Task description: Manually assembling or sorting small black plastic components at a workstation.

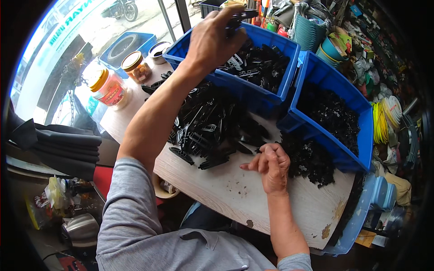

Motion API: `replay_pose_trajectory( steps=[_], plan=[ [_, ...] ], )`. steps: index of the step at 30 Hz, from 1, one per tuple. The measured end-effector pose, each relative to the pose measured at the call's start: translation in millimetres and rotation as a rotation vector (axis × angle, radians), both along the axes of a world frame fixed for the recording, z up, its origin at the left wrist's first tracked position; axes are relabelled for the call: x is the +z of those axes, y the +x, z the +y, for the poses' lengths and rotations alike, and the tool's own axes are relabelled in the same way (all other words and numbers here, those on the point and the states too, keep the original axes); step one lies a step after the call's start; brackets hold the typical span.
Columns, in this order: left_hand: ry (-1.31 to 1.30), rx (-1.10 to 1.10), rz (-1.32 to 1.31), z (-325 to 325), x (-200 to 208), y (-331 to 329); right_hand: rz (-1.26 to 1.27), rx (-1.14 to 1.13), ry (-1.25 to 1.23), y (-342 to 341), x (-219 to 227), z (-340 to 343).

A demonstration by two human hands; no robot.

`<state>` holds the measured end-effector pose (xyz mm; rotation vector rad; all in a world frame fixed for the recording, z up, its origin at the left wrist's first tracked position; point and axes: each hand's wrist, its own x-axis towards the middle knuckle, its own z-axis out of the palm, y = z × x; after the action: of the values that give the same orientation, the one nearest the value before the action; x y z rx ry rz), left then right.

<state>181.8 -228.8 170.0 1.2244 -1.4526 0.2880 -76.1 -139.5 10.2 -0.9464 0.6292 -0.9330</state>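
Note:
My left hand (211,43) is raised over the far blue bin (246,86), its fingers closed on a long black plastic part (242,16). Many similar black parts (266,67) lie inside that bin. On the table, a heap of long, slotted black plastic parts (203,117) spreads below my left forearm. My right hand (272,169) hovers by the front of this heap, fingers curled in; whatever they may hold is hidden. Just right of it lies a pile of small black pieces (312,160), and a second blue bin (323,128) behind holds more of them.
Jars with yellow lids (108,88) (135,67) stand at the table's left by the window. A light wooden table (226,189) has chipped front edges. Stacked teal baskets (309,34), coiled yellow cable (379,122) and clutter fill the right. A metal kettle (82,230) sits lower left.

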Motion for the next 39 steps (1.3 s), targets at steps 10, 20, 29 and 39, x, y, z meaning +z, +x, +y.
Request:
replay_pose_trajectory(
  steps=[10, 20, 29, 39],
  plan=[
    [0.156, 0.211, -0.296, 92.6, -94.2, 22.0, -0.013, 0.024, -0.039, 1.3, 0.0, 0.0],
    [0.208, 0.230, -0.350, 101.7, -101.2, 12.9, 0.008, 0.108, -0.054, -4.1, -2.8, -1.8],
    [0.204, 0.102, -0.123, 102.6, -109.4, 19.5, 0.057, 0.139, -0.069, -0.6, 3.2, -1.7],
    [0.172, 0.127, -0.249, 103.2, -114.7, 17.6, 0.043, 0.021, -0.093, 3.1, 2.2, 1.5]
  ],
)
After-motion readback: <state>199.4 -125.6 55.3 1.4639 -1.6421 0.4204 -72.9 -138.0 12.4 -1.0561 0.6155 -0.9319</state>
